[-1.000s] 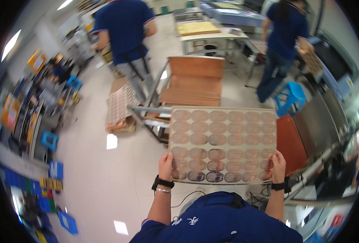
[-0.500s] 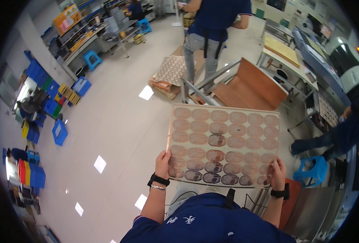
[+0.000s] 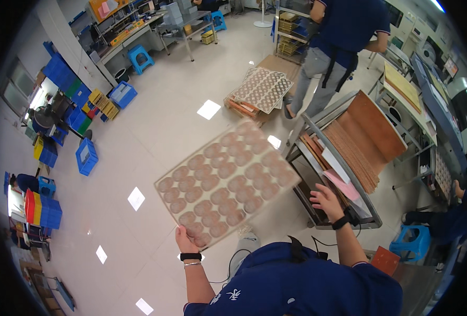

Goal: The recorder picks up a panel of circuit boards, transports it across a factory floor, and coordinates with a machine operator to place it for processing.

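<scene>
A thin pale panel with rows of rounded copper-brown patterns (image 3: 227,181), like a circuit board panel, hangs tilted in front of me. My left hand (image 3: 186,241) grips it at its lower left corner, fingers closed on the edge. To the right of the panel, my right hand (image 3: 326,203) is off it, fingers spread, with nothing in it. That hand is nearest to a grey metal cart (image 3: 373,222). Packed upright in the cart are several brown boards (image 3: 352,155), beside a pink sheet (image 3: 343,184) and a white sheet (image 3: 336,164).
Similar patterned panels (image 3: 262,88) lie stacked on the floor ahead. A person (image 3: 325,68) stands beyond the cart, and another person (image 3: 449,221) is at the right by a blue stool (image 3: 410,242). A blue crate (image 3: 86,157) sits on the floor at left.
My right hand has let go of the panel and opened beside the cart. The panel has swung left and tilted in my left hand. The view has turned, and the person ahead has stepped.
</scene>
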Motion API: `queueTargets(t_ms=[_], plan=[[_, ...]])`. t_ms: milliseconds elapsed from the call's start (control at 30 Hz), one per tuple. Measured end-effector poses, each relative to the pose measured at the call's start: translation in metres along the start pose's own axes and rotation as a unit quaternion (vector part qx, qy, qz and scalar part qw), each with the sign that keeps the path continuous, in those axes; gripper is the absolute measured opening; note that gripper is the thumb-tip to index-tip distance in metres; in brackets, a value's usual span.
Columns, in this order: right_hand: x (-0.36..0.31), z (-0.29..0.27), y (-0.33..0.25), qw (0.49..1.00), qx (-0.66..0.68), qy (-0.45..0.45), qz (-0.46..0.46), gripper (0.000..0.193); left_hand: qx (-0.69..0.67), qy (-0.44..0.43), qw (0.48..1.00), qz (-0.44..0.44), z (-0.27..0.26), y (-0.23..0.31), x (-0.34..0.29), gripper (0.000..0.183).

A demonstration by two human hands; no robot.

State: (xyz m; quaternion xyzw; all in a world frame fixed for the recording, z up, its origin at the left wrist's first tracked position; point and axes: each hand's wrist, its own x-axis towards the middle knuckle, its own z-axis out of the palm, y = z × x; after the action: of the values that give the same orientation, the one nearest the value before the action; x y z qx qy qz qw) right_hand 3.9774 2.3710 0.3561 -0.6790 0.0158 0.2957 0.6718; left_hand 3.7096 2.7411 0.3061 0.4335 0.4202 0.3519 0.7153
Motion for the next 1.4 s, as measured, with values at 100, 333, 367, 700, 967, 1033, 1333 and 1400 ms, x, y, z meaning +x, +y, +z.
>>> queueTargets(t_ms=[100, 333, 367, 700, 967, 1033, 1333, 1400], plan=[[0.036, 0.036, 0.028, 0.996, -0.072, -0.042, 0.013, 0.042, -0.044, 0.043, 0.997, 0.039, 0.0, 0.014, 0.044, 0.013], [0.094, 0.057, 0.121, 0.958, -0.202, -0.106, 0.175, 0.039, -0.006, 0.102, 0.994, 0.044, 0.009, 0.022, 0.142, 0.015], [0.1, 0.052, 0.133, 0.947, -0.22, -0.096, 0.211, 0.038, 0.015, 0.125, 0.991, 0.043, 0.01, 0.02, 0.155, 0.013], [0.175, 0.065, 0.164, 0.885, -0.136, 0.073, 0.438, 0.032, -0.022, 0.159, 0.987, -0.01, 0.078, 0.032, 0.285, 0.013], [0.369, 0.169, 0.05, 0.976, -0.079, -0.026, 0.202, 0.031, 0.009, 0.095, 0.995, -0.023, 0.145, 0.052, 0.401, 0.013], [0.397, 0.192, 0.002, 0.981, -0.074, -0.034, 0.178, 0.03, 0.005, 0.1, 0.995, -0.025, 0.158, 0.051, 0.431, 0.013], [0.463, 0.193, 0.023, 0.92, -0.105, 0.138, 0.351, 0.028, -0.006, 0.017, 0.997, -0.072, 0.24, 0.061, 0.598, 0.014], [0.46, 0.208, 0.015, 0.888, -0.066, 0.195, 0.412, 0.028, 0.009, 0.005, 0.997, -0.074, 0.263, 0.068, 0.642, 0.014]])
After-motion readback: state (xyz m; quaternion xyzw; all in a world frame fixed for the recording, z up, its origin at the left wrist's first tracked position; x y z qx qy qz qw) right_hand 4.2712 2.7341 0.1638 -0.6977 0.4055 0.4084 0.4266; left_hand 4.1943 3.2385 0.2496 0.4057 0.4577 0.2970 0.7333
